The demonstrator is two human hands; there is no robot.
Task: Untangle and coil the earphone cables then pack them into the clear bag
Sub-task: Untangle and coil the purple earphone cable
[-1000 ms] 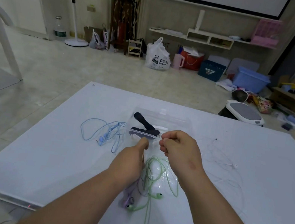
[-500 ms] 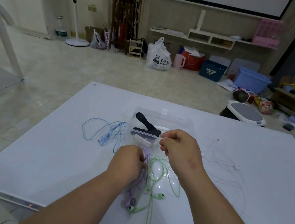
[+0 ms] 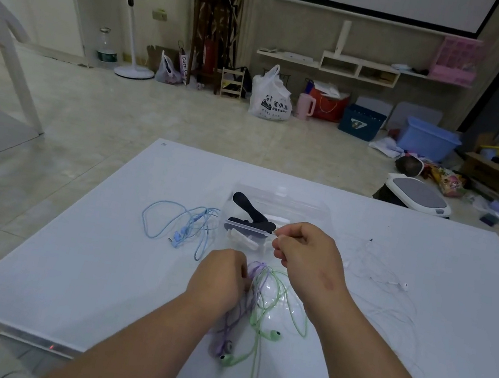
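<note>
Head view: left hand (image 3: pixel 219 278) closes on purple cable (image 3: pixel 260 277); right hand (image 3: pixel 303 251) pinches clear bag (image 3: pixel 273 216) edge, fingertips hidden; white earphones (image 3: pixel 391 282) faint.

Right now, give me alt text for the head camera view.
Two bare hands work over a white table: the left hand grips tangled purple and green earphones, the right hand pinches the clear bag. Blue earphones lie left, white earphones right.

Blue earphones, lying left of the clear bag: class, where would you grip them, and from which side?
Likely the bunched strands and earbuds at the middle of the blue earphones, from above. They lie flat on the white table; loose loops trail off to both sides.
</note>
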